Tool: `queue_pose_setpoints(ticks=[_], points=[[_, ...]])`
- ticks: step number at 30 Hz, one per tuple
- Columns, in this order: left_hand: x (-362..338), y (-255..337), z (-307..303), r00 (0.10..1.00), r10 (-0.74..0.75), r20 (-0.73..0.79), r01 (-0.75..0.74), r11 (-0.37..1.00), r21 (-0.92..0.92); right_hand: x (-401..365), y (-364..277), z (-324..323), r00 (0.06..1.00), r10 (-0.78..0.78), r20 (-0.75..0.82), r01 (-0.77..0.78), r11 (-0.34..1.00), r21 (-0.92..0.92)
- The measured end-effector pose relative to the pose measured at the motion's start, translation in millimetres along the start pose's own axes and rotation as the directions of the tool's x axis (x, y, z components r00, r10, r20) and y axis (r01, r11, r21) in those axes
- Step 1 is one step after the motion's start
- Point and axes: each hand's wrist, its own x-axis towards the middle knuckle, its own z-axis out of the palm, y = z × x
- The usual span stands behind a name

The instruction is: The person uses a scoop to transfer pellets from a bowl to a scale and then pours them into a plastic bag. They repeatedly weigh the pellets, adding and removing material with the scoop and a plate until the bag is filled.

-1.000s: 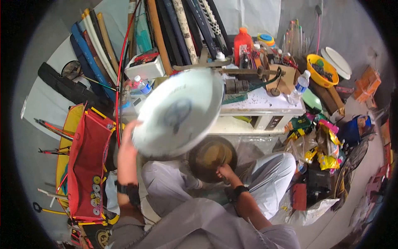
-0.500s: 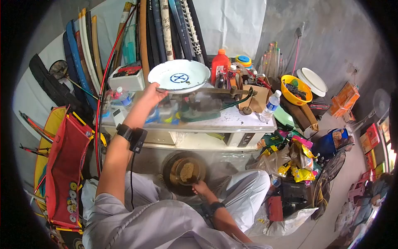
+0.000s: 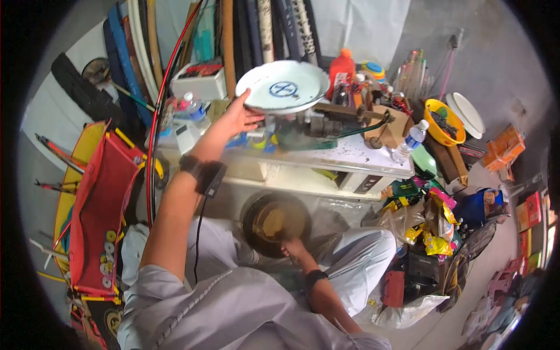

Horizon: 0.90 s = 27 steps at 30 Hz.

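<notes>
A white enamel plate (image 3: 303, 100) with a blue emblem sits level on top of a balance scale (image 3: 350, 112) on the white table. My left hand (image 3: 236, 115) is at the plate's left edge, its thumb by the rim and its other fingers stretched out apart below it. Low between my legs stands a round dark basin (image 3: 256, 236). My right hand (image 3: 293, 249) is closed at its near edge, on the handle of a round scoop whose shape is smeared by motion. Light-brown grainy stuff (image 3: 273, 221) shows inside the scoop.
On the table stand a water bottle (image 3: 411, 140), another bottle (image 3: 195, 108), an orange bottle (image 3: 342, 67) and small jars. A red bag (image 3: 102, 216) lies left. Bags and packets (image 3: 434, 224) are piled right, below a yellow bowl (image 3: 443, 137). A red rod (image 3: 156, 116) stands upright.
The view has shifted, so the scene sits farther right and higher. My left fingers have opened off the plate, which stays on the scale. The scoop in my right hand has become blurred.
</notes>
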Motion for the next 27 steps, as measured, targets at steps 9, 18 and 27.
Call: queue_pose_setpoints(ticks=[9,18,27], points=[[-76.9,-123.3,-213.2,0.997,0.075,0.018,-0.073,0.990,-0.119,-3.1,-4.5,-1.5,0.999,-0.037,-0.016,0.037,0.998,-0.048],[-211.1,-493.7,-366.6,0.981,-0.171,-0.094,0.101,0.031,0.994,6.1,4.4,1.0,0.996,0.077,-0.044,-0.075,0.995,0.061],[-186.2,-597.6,-378.2,0.634,0.133,-0.762,0.709,0.294,0.641,10.4,11.2,11.3,0.954,0.249,-0.164,-0.245,0.968,0.047]])
